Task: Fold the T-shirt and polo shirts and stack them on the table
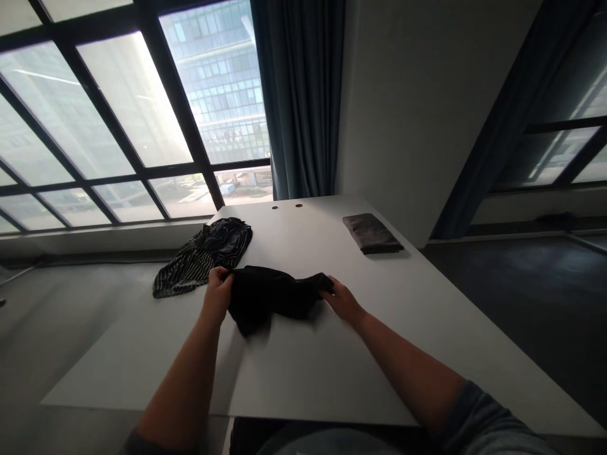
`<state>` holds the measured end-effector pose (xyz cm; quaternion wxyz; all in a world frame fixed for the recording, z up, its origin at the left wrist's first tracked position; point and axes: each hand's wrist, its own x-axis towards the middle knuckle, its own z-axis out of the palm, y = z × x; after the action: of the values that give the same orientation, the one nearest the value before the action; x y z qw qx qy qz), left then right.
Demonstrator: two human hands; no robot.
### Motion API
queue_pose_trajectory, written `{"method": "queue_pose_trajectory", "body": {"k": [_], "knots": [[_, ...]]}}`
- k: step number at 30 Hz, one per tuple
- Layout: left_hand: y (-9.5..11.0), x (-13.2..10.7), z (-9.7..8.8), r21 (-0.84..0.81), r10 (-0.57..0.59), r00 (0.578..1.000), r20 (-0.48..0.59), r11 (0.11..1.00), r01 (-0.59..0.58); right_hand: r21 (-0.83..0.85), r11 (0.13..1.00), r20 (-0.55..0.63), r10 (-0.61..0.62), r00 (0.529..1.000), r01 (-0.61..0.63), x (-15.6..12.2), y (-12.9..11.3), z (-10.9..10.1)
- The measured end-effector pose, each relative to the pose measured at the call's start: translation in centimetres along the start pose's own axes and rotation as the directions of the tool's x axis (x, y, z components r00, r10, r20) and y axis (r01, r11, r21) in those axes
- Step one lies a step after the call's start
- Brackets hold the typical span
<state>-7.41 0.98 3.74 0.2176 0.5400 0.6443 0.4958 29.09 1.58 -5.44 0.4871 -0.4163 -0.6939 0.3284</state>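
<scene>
A black piece of clothing (272, 294) is stretched sideways between my two hands, above the middle of the white table (303, 373). My left hand (219, 292) is closed on its left end. On the other side, my right hand (342, 298) pinches the right end. The cloth sags between them, and its lower left corner hangs down, slightly blurred. What kind of garment it is, I cannot tell. Just beyond my left hand lies a crumpled black garment with white stripes (208, 253), draped over the table's left edge.
A dark folded cloth (372, 232) lies flat near the table's right edge. Two round holes (287, 206) sit at the far end of the tabletop. Behind stand a large window (137, 114), a blue curtain (303, 95) and a wall (408, 114).
</scene>
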Motion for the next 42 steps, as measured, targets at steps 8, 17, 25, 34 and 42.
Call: {"method": "queue_pose_trajectory", "body": {"k": [8, 17, 25, 34, 42], "knots": [[0.4, -3.8, -0.9, 0.407, -0.190, 0.822, 0.537, 0.912, -0.055, -0.087, 0.991, -0.007, -0.102, 0.995, 0.101, -1.4, -2.0, -3.0], [-1.1, -11.3, 9.9, 0.657, 0.015, 0.865, 0.502, 0.643, -0.393, -0.397, 0.861, 0.097, -0.305, 0.947, 0.318, -6.2, -0.3, -2.8], [-2.8, -11.1, 8.2, 0.508, 0.172, 0.903, 0.395, 0.778, -0.370, -0.285, 0.956, 0.028, -0.061, 0.998, 0.066, -5.9, 1.0, -4.4], [2.5, -7.0, 0.8, 0.257, 0.272, 0.868, 0.416, 0.880, -0.399, 0.030, 0.995, 0.296, 0.078, 0.952, -0.091, -3.4, -6.2, -8.8], [12.8, 0.9, -5.4, 0.510, 0.418, 0.843, 0.337, 0.672, -0.537, 0.183, 0.978, 0.182, -0.129, 0.975, 0.096, 6.2, -16.7, -12.1]]}}
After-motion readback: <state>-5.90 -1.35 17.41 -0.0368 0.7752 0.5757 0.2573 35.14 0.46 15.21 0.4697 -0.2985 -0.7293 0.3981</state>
